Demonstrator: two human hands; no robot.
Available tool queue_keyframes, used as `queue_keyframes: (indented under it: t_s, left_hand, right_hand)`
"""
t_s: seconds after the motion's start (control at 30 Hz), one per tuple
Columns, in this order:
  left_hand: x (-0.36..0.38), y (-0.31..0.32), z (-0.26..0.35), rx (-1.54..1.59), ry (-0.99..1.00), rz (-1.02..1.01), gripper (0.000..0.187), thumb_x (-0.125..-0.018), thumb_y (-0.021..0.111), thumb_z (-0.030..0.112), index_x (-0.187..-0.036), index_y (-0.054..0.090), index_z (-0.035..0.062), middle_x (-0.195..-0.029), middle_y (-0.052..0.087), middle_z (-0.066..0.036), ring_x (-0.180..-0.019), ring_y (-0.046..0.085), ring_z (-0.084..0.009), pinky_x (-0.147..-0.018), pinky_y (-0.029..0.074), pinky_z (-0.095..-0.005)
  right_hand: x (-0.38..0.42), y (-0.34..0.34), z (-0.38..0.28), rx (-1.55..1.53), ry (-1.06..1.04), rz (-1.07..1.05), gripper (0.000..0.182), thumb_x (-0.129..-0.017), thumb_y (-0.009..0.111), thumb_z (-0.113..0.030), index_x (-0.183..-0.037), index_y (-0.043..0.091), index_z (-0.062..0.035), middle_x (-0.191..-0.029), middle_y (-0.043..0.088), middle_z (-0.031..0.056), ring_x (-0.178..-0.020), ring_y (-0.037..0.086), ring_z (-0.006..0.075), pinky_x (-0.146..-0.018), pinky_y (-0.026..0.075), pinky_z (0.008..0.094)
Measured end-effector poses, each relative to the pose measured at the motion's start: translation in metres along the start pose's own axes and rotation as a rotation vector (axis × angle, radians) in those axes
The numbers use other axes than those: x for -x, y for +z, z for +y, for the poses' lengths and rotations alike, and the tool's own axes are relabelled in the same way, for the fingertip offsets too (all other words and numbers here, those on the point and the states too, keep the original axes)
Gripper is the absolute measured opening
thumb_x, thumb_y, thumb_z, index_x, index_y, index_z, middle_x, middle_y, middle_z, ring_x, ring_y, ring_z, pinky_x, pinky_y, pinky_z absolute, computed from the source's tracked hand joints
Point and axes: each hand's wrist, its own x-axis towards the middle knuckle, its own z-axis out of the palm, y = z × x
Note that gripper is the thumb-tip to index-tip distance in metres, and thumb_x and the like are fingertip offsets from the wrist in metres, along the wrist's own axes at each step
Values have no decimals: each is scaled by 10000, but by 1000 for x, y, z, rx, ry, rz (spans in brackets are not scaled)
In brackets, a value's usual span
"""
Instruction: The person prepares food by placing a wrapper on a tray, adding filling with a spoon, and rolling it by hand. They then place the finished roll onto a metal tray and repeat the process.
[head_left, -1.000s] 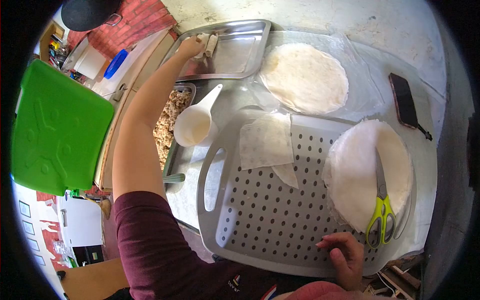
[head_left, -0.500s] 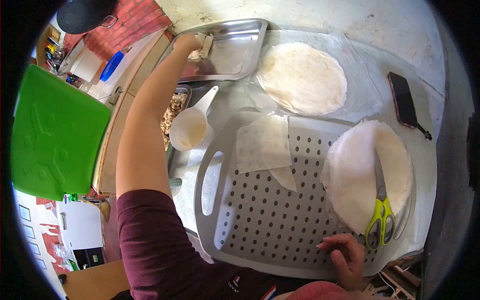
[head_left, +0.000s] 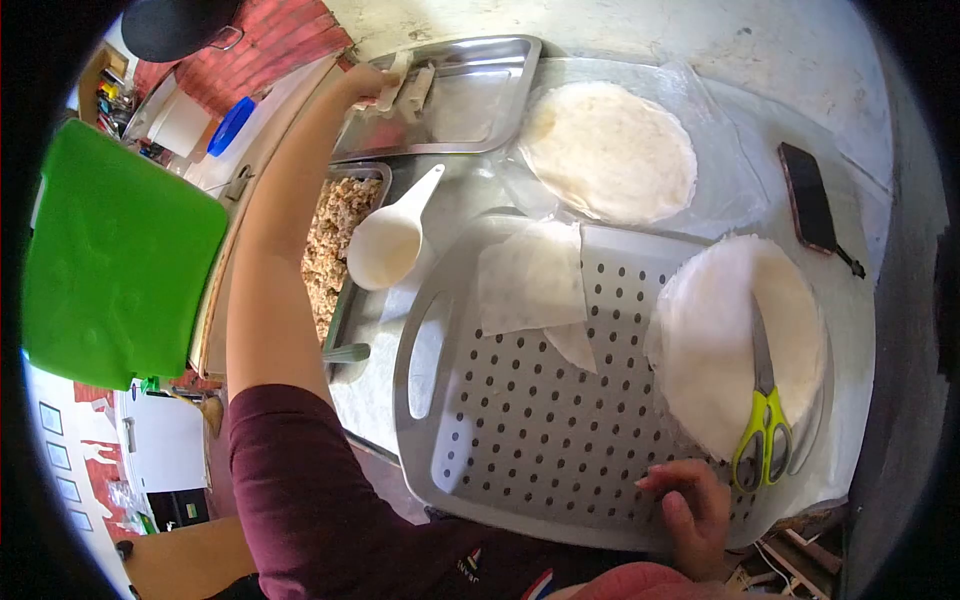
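Note:
My left hand (head_left: pixel 364 84) reaches into the shallow metal tray (head_left: pixel 480 146) at the upper left, its fingers closed at the near side of a pale wrapped roll (head_left: pixel 393 78). A second pale roll (head_left: pixel 418 92) lies beside it in the tray. Over the near edge of the grey perforated board (head_left: pixel 560 450), my right hand (head_left: pixel 692 505) rests with loosely curled fingers, thumb apart, holding nothing. Close by, green-handled scissors (head_left: pixel 763 430) lie on a stack of round thin wrappers (head_left: pixel 705 340). A cut wrapper piece (head_left: pixel 530 275) lies on the board's far left part, over a smaller scrap (head_left: pixel 572 348).
A white handled cup (head_left: pixel 385 250) stands beside a pan of chopped filling (head_left: pixel 335 225), with a green utensil handle (head_left: pixel 346 353) at its near end. More round wrappers (head_left: pixel 608 150) lie on plastic at the back. A phone (head_left: pixel 806 200) lies right. A green panel (head_left: pixel 120 260) stands left.
My left hand has shifted left and slightly up in the tray, exposing more of the roll at its fingers. More filling shows beside my arm. My right hand has stayed nearly still.

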Motion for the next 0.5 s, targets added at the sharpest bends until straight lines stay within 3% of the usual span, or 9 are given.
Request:
queue_keyframes:
  t_s: [0.03, 0.07, 0.2, 0.27, 0.43, 0.5]
  left_hand:
    - [23, -4, 10, 166, 25, -24, 447, -811, 759, 390, -1083, 699, 40, -902, 695, -39, -758, 650, -113, -667, 556, -285]
    - [48, -8, 21, 269, 64, -98, 289, -932, 640, 301, -1091, 678, 62, -829, 606, 16, -666, 535, -72, -629, 468, -222]
    - [176, -21, 70, 376, 300, -223, 373, -935, 645, 285, -1212, 601, 39, -984, 639, -9, -809, 601, -80, -744, 500, -224]
    - [240, -15, 83, 467, 459, -345, 403, -924, 662, 278, -1230, 582, 28, -1066, 657, -40, -884, 649, -92, -815, 521, -223]
    - [398, 38, 105, 309, 533, -543, 393, -889, 656, 77, -1248, 496, 55, -968, 658, -29, -877, 596, -71, -791, 488, -239]
    - [445, 72, 105, 270, 554, -546, 372, -904, 652, 74, -1237, 486, 64, -903, 662, -37, -827, 604, -106, -745, 483, -251]
  right_hand:
    - [0, 1, -1, 20, -13, 10, 339, -945, 592, -272, -1091, 607, 34, -972, 675, 129, -930, 641, 188, -875, 475, 308]
    - [0, 3, -2, 41, -28, 19, 330, -946, 590, -264, -1090, 608, 32, -970, 674, 126, -931, 638, 186, -876, 472, 306]
    - [0, 4, 14, 45, -140, 40, 303, -946, 584, -228, -1097, 606, 34, -976, 670, 118, -933, 633, 178, -867, 472, 300]
    - [0, 5, 12, 124, -182, 58, 232, -945, 582, -138, -1101, 623, 28, -970, 684, 118, -940, 643, 176, -864, 485, 302]
    - [-7, 12, 23, 215, -355, 66, 190, -941, 589, -80, -1093, 638, 23, -966, 690, 111, -923, 645, 166, -831, 495, 297]
    - [-9, 13, 22, 247, -442, 2, 193, -936, 601, -76, -1099, 637, 20, -973, 689, 102, -908, 642, 160, -820, 497, 295]
